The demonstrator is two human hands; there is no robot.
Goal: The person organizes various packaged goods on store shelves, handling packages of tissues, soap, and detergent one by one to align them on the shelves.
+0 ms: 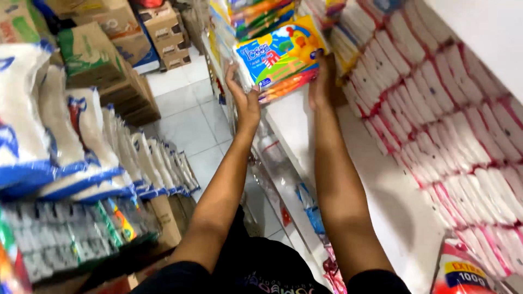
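left hand (243, 97) flat against left end of colourful packet stack (280, 57) | right hand (323, 81) pressing right end; stack clasped between 2 hands on white shelf (381, 190) | pink-white packs (452, 125) just right

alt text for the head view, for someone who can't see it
Both hands, left hand and right hand, grip a stack of colourful flat packets on a white shelf, beside rows of pink-and-white packs; white-and-blue sacks line the aisle opposite.
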